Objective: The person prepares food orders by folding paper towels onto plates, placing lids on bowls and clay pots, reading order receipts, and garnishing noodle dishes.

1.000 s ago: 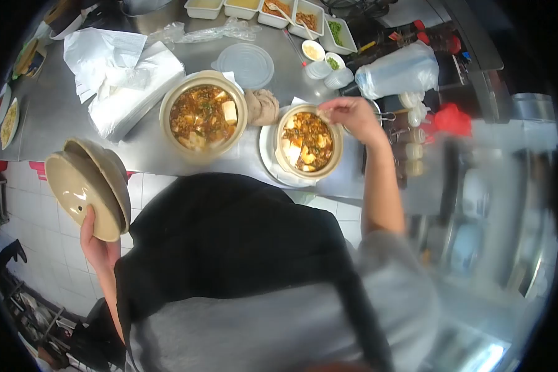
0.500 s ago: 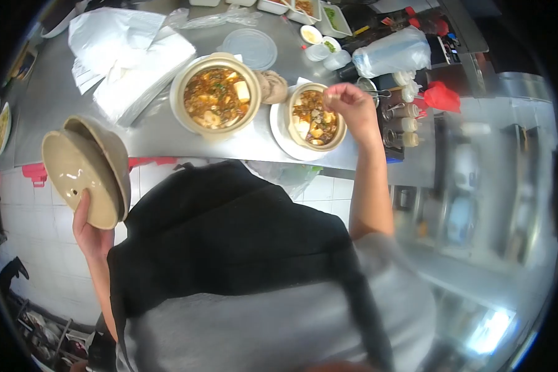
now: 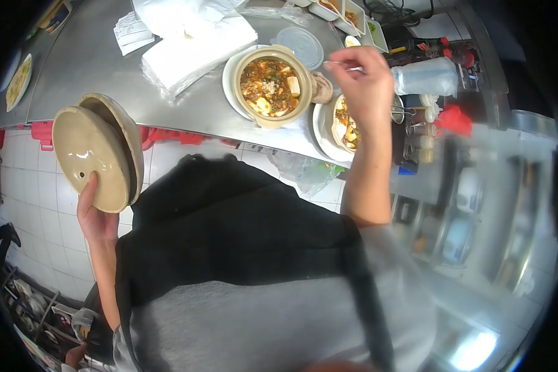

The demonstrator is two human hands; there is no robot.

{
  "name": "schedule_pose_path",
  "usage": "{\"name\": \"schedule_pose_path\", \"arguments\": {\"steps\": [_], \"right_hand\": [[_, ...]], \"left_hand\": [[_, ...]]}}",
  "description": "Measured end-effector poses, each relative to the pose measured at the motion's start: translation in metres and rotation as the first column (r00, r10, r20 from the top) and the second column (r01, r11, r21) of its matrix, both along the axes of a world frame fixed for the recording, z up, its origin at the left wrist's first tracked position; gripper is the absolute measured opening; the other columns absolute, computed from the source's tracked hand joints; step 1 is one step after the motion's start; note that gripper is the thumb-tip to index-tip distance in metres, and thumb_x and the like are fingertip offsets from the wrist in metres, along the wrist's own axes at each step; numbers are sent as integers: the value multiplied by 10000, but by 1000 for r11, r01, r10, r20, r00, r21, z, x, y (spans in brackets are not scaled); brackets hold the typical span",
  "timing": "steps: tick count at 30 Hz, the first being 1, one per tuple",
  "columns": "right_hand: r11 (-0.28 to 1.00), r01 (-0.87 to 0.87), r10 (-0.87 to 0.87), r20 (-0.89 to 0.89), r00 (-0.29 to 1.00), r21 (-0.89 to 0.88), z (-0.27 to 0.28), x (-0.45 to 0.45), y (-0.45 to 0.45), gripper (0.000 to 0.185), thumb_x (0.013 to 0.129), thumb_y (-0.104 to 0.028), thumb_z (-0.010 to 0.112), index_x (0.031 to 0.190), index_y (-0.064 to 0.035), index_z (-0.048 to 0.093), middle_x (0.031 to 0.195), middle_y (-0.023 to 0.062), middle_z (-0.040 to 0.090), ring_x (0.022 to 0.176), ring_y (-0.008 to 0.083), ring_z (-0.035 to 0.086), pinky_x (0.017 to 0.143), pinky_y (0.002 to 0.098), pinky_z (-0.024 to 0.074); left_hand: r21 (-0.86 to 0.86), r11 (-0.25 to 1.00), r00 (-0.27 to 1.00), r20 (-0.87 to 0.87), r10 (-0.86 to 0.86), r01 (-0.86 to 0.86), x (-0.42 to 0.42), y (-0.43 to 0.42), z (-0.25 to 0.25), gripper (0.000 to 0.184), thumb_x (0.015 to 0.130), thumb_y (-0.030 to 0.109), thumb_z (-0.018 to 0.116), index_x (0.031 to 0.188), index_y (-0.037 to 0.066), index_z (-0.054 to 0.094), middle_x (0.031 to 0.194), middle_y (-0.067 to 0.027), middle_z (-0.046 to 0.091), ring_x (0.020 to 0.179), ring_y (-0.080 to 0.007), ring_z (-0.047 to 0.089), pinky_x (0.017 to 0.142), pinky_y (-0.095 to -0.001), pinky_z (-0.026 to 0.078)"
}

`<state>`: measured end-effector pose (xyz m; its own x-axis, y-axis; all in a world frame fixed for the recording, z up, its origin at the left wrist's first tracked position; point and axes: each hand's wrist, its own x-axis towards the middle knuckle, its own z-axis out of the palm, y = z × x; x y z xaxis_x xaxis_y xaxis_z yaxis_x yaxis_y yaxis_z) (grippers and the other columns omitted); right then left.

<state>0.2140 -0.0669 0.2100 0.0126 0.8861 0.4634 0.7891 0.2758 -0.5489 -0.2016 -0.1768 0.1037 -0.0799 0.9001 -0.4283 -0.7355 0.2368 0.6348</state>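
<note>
My left hand [image 3: 98, 217] holds two nested beige clay lids [image 3: 93, 158] on edge, its thumb on the outer one beside a small hole. Above the smaller clay pot [image 3: 347, 129], which stands on a white plate [image 3: 322, 133], my right hand [image 3: 361, 71] hovers with fingertips pinched; whatever lies between them is too small to name. Part of that pot is hidden by the hand. To its left a larger clay pot [image 3: 270, 87] of tofu in brown sauce sits on another plate, with pale bits on top. A brown folded cloth [image 3: 322, 88] lies between the pots.
A plastic-wrapped stack of white paper [image 3: 195, 53] lies left of the pots. A clear round lid [image 3: 299, 47] is behind them. Ingredient trays [image 3: 351, 17], a wrapped bundle [image 3: 425, 77] and seasoning jars [image 3: 425, 129] stand right. Far left is a food plate [image 3: 19, 82].
The view has shifted, so the pots appear farther right. Pale bits now show on the larger pot's food. My right hand has risen off the smaller pot's rim; my left still holds the lids.
</note>
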Motion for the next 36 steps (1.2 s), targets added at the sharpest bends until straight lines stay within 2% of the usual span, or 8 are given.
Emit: {"name": "schedule_pose_path", "arguments": {"steps": [15, 17, 20, 23, 25, 27, 30, 36], "right_hand": [[982, -110, 102, -63, 993, -151, -21, -32, -1, 120, 662, 30, 646, 756, -41, 620, 798, 91, 613, 659, 185, 617, 631, 298, 494], [783, -190, 428, 292, 855, -592, -66, -17, 8, 253, 653, -30, 668, 899, -75, 634, 1087, 125, 612, 1034, 292, 578, 875, 352, 440], [894, -371, 380, -12, 925, -250, -85, -28, -7, 183, 718, -96, 691, 888, -111, 625, 1236, 163, 537, 1184, 329, 484, 983, 406, 383], [741, -656, -145, -988, 53, -144, -108, -59, -16, 147, 922, -198, 537, 969, -65, 575, 1116, 55, 586, 1053, 158, 538, 884, 341, 448], [680, -731, -275, -901, -335, 64, -63, -81, -31, 385, 956, -322, 451, 1217, -41, 492, 1198, 101, 555, 1107, 195, 519, 900, 327, 455], [894, -447, 264, -843, 469, 31, -68, -88, -34, 420, 963, -343, 418, 1221, -21, 502, 1165, 102, 575, 1059, 203, 551, 902, 319, 456], [814, -580, -34, -999, 1, -28, -70, -87, -45, 416, 963, -340, 418, 1215, -20, 506, 1156, 101, 579, 1048, 200, 555, 897, 316, 457], [839, -543, -88, -994, -64, -39, -74, -74, -56, 408, 964, -334, 418, 1205, -18, 514, 1137, 97, 586, 1025, 195, 563, 886, 311, 460]], "left_hand": [[-8, 981, 969, -152, -194, 195, 30, 53, 19, 444, 929, 188, 523, 1309, 6, 384, 1208, -125, 526, 1091, -223, 542, 907, -357, 464], [-62, 973, 918, -324, -230, 222, 46, 57, 39, 429, 924, 180, 532, 1296, 8, 402, 1186, -129, 536, 1065, -222, 555, 883, -351, 479], [-49, 971, 883, -407, -235, 235, 61, 78, 32, 412, 914, 160, 548, 1267, -13, 425, 1170, -136, 540, 1023, -210, 567, 839, -336, 498], [77, 892, 769, -544, -337, 445, 95, 94, 67, 375, 925, 145, 532, 1253, -16, 450, 1126, -112, 575, 969, -180, 584, 815, -309, 493], [85, 819, 684, -604, -410, 567, 122, 101, 86, 353, 928, 155, 528, 1229, -23, 479, 1098, -108, 594, 940, -161, 587, 811, -293, 485], [162, 736, 580, -732, -358, 658, 142, 98, 93, 354, 928, 167, 531, 1218, -31, 491, 1091, -107, 597, 937, -153, 580, 820, -285, 475], [352, 537, 520, -831, -198, 767, 161, 95, 78, 309, 895, 95, 505, 1181, -16, 541, 1116, -139, 585, 1028, -229, 548, 918, -341, 415], [466, 345, 423, -885, 196, 815, 186, 99, 89, 332, 835, 22, 497, 1155, 28, 585, 1156, -145, 550, 1134, -263, 482, 1000, -367, 348]]}}
